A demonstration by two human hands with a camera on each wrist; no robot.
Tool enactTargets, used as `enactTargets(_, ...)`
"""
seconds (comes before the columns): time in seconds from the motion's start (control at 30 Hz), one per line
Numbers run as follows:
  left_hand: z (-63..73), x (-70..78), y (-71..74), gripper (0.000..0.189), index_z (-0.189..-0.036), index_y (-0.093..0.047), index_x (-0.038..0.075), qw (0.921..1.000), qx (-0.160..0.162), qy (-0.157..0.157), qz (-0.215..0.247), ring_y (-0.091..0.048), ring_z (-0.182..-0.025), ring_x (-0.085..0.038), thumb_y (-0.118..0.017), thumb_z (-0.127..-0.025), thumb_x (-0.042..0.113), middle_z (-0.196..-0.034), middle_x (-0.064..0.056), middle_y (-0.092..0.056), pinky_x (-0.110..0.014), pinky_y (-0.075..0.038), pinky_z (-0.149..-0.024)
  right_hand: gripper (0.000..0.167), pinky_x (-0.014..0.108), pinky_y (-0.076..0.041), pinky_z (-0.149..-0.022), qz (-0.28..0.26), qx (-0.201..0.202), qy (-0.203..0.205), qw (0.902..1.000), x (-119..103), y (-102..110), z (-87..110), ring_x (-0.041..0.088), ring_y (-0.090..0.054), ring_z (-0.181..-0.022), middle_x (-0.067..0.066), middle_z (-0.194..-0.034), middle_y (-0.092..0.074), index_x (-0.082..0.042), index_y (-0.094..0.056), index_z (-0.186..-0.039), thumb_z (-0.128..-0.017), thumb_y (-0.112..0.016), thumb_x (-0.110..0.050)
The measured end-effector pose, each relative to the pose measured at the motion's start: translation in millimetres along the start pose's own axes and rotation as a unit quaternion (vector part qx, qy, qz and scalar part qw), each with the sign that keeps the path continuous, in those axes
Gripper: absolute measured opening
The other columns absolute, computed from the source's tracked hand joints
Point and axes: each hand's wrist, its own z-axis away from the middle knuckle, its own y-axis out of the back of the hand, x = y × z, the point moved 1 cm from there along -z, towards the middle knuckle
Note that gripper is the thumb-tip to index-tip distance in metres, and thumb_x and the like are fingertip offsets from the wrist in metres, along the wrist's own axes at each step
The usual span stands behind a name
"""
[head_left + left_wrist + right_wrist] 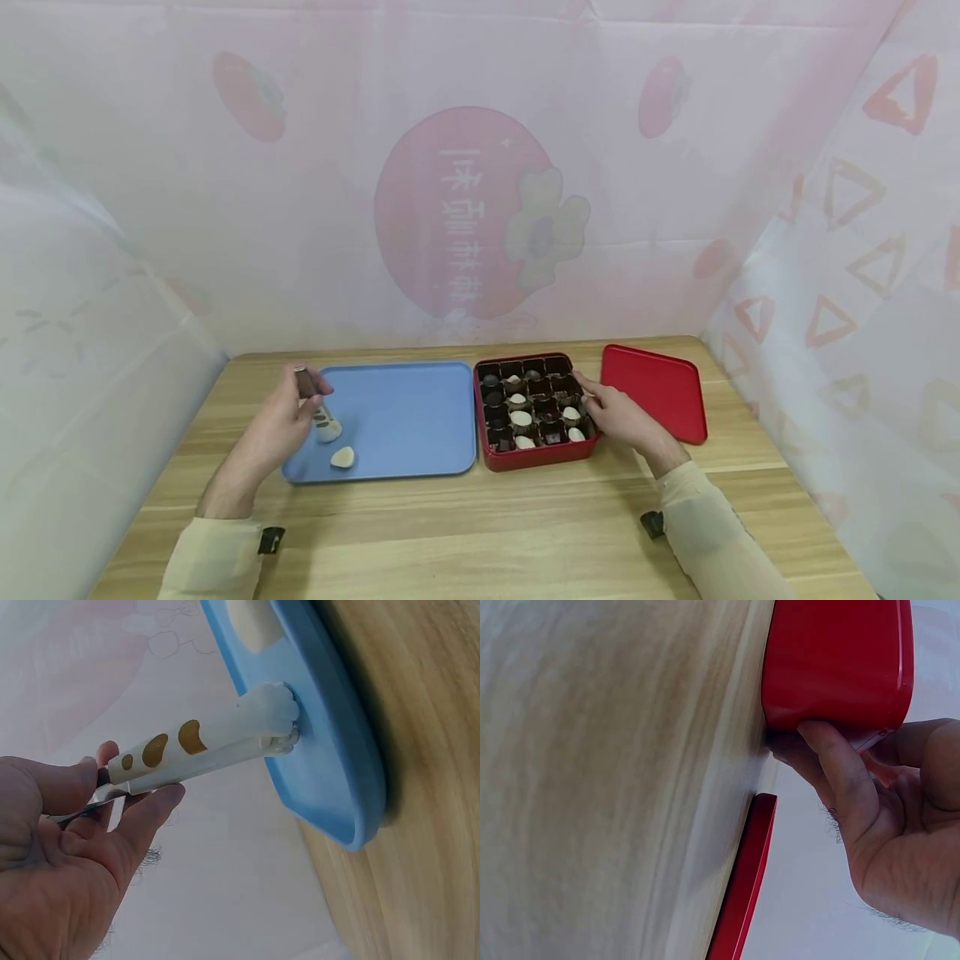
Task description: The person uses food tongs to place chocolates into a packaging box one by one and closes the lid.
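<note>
My left hand (288, 408) holds small tongs (187, 746) by the metal end. Their arms are white with brown spots, and their paw-shaped tips point down over the left part of the blue tray (408, 421). The tips stand close together; whether anything is between them, I cannot tell. Just beside them on the tray lies a cream-white chocolate (342, 457). My right hand (618, 412) touches the right side of a red box (536, 457), its fingers (840, 761) against the outer wall. White and dark chocolates sit in several of the box's dark compartments.
A red lid (656, 392) lies on the wooden table (450, 533) to the right of the box. The tray's right edge runs close beside the box. A printed cloth (315, 208) hangs behind the table and along both sides.
</note>
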Motion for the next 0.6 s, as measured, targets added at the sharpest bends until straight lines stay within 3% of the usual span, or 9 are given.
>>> enactTargets(0.1, -0.6, -0.3, -1.3, 0.018, -0.139, -0.053, -0.003, 0.9999, -0.006, 0.006, -0.008, -0.07, -0.134, -0.055, -0.053, -0.121, -0.003, -0.139, -0.028, -0.069, -0.066, -0.065, -0.108, 0.063, 0.023, -0.037, -0.053, 0.009, 0.003, 0.002, 0.9999, 1, 0, -0.9, 0.009, -0.035, -0.057, -0.008, -0.067, -0.04, -0.008, -0.033, -0.184, -0.123, -0.049, -0.01)
enactTargets(0.2, -1.1, -0.6, -3.2, 0.018, -0.137, -0.057, -0.003, 0.9999, -0.006, 0.013, -0.005, -0.067, -0.142, -0.063, -0.056, -0.119, -0.004, -0.14, -0.032, -0.069, -0.076, -0.064, -0.112, 0.063, 0.023, -0.037, -0.053, 0.013, 0.004, 0.004, 0.9999, 2, 1, -1.3, 0.009, -0.034, -0.057, -0.008, -0.067, -0.039, -0.008, -0.034, -0.184, -0.123, -0.049, -0.011)
enactTargets(0.6, -4.7, 4.4, -12.8, 0.014, -0.126, -0.065, 0.0, 0.9991, 0.033, 0.009, -0.025, -0.071, -0.134, -0.058, -0.059, -0.116, -0.008, -0.132, -0.028, -0.073, -0.075, -0.064, -0.111, 0.063, 0.023, -0.036, -0.054, 0.011, 0.001, 0.002, 0.9999, 1, 1, -1.1, 0.009, -0.034, -0.057, -0.01, -0.064, -0.036, -0.008, -0.033, -0.184, -0.123, -0.049, -0.011)
